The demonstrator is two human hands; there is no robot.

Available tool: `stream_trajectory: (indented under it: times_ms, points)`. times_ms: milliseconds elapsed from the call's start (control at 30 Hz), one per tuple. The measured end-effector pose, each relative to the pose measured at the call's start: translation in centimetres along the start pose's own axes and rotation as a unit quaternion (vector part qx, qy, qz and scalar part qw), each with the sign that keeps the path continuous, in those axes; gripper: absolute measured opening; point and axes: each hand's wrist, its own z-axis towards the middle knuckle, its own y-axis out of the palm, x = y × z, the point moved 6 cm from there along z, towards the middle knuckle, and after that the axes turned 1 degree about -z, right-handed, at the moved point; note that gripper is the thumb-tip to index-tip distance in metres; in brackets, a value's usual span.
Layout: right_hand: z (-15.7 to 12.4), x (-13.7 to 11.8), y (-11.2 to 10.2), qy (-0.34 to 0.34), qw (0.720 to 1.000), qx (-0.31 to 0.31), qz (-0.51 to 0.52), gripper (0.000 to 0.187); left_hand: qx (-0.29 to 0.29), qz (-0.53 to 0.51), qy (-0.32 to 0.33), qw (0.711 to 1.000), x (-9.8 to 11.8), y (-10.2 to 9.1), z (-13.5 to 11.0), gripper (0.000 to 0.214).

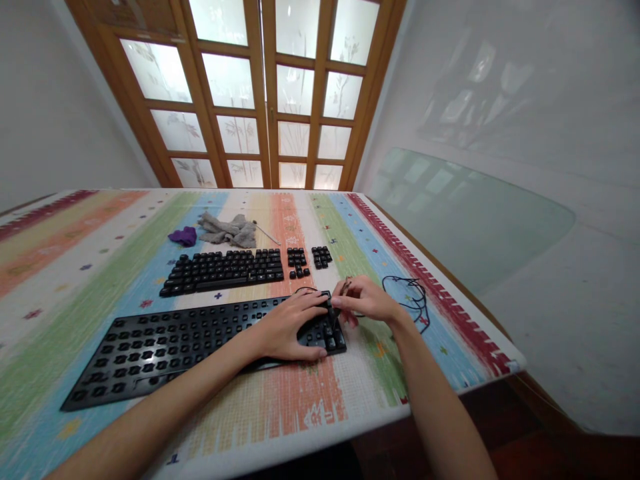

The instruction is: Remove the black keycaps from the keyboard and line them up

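A black keyboard base point(215, 333) with most of its keycaps off lies across the near part of the table. My left hand point(290, 327) rests over its right end, fingers spread, the thumb by the near edge and the fingertips towards the far edge. My right hand point(367, 300) is closed on a slim dark tool with a brownish upper end point(345, 285). Its dark lower part points down at the right-end keys point(334, 339), where some keycaps are on. Whether the tip touches a key I cannot tell.
Beyond the base lie loose black keycaps in rows point(225, 270), with smaller groups point(299, 261) beside them. Farther back are a grey cloth point(227, 231), a purple cloth point(183, 236) and a thin stick point(267, 233). A coiled black cable point(415, 300) lies right of my right hand.
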Motion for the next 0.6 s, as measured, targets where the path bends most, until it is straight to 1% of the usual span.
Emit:
stream_trajectory:
  times_ms: [133,233,300,400,467,600]
  points:
    - [0.3,0.5,1.2,0.032,0.998,-0.023,0.053,0.032,-0.005,-0.007,-0.002,1.0,0.0,0.0,0.0,0.076]
    - [0.3,0.8,1.9,0.058,0.994,-0.057,0.067,0.03,-0.001,-0.018,-0.008,1.0,-0.1,0.0,0.1,0.079]
    - [0.2,0.9,2.2,0.065,0.992,-0.08,0.066,0.028,0.0,-0.021,-0.009,1.0,-0.1,0.0,0.1,0.076]
    - [0.0,0.8,2.3,0.057,0.992,-0.105,0.048,0.026,-0.004,-0.024,-0.01,1.0,0.0,0.0,0.1,0.066]
    - [0.0,0.7,2.2,0.045,0.993,-0.111,0.018,0.026,-0.002,-0.027,-0.01,1.0,0.1,-0.1,0.1,0.061]
    - [0.2,0.7,1.7,0.013,0.994,-0.098,-0.039,0.027,0.002,-0.032,-0.009,0.999,0.1,-0.1,0.1,0.065]
